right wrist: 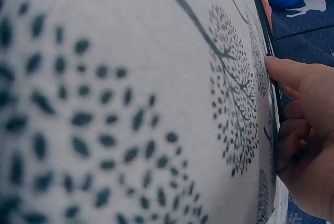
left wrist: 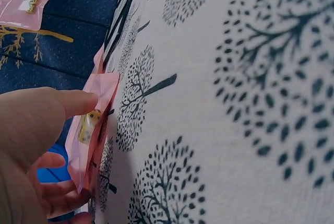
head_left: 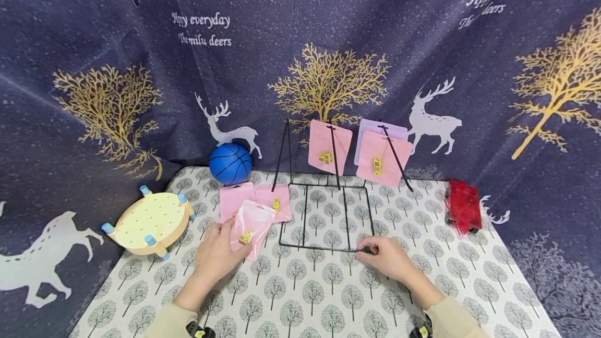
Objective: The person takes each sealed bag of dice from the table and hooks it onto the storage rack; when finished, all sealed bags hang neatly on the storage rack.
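My left hand (head_left: 216, 252) pinches a small pink zip pouch (head_left: 259, 223) between thumb and fingers; yellow dice (left wrist: 90, 125) show through its clear front. Just behind it, two more pink pouches lie on the cloth, a left one (head_left: 230, 202) and a right one (head_left: 283, 198), partly covered by the held pouch. At the near right corner of a black wire rack (head_left: 319, 248), my right hand (head_left: 387, 257) grips the base wire with thumb and curled fingers. On the rack's prongs hang a pink pouch (head_left: 324, 137), another pink pouch (head_left: 382, 150) and a purple pouch (head_left: 368, 128) behind it.
A blue ball (head_left: 230, 163) sits at the back left of the tree-print tablecloth (head_left: 291, 296). An upturned yellow stool (head_left: 152, 218) with blue-tipped legs lies at the left edge, and a red toy vehicle (head_left: 464, 207) stands at the right. A dark deer-print curtain (head_left: 328, 20) hangs behind.
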Action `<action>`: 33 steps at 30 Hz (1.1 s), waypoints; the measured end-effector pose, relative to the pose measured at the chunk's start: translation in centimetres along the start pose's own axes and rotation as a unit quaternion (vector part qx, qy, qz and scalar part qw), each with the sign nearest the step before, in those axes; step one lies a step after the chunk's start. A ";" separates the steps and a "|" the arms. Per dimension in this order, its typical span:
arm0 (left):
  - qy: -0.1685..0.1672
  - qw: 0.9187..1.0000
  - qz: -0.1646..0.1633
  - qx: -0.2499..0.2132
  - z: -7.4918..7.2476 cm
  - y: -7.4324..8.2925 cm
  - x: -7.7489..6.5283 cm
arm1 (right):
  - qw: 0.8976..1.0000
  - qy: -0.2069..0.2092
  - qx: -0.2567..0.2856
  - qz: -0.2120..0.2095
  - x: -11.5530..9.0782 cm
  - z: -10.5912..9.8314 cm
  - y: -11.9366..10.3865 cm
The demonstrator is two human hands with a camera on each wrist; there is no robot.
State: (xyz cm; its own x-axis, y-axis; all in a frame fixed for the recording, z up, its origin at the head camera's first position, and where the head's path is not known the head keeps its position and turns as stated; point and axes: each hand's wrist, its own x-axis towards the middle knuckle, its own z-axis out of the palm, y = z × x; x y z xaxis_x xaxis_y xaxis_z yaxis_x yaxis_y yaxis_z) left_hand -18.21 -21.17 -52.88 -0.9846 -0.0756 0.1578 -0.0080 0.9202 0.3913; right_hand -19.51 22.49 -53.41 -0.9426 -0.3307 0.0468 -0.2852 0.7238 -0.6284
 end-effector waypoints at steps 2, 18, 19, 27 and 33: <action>-0.012 1.000 -0.004 -0.009 -0.1 0.0 0.1 | 1.000 0.000 0.006 0.003 0.0 0.0 0.1; -0.062 0.993 -0.033 -0.094 -0.4 -0.3 1.1 | 0.999 -0.017 0.026 0.035 0.3 0.0 0.6; -0.065 0.992 -0.034 -0.102 -0.5 -0.3 1.1 | 0.999 -0.017 0.025 0.037 0.3 0.0 0.6; -0.087 0.981 -0.051 -0.165 -0.6 -0.4 1.4 | 0.999 -0.013 0.017 0.037 0.3 0.1 0.6; -0.093 0.973 -0.056 -0.202 -0.7 -0.3 1.4 | 0.999 -0.017 0.014 0.043 0.3 0.0 0.5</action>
State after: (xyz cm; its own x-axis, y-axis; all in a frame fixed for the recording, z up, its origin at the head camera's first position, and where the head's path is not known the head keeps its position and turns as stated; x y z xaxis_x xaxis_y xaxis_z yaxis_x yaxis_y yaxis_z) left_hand -19.49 -21.80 -52.15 -0.9964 -0.0604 -0.0588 -0.0842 0.6817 0.7268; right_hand -19.96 22.79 -53.69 -0.9570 -0.2879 -0.0347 -0.1970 0.7332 -0.6509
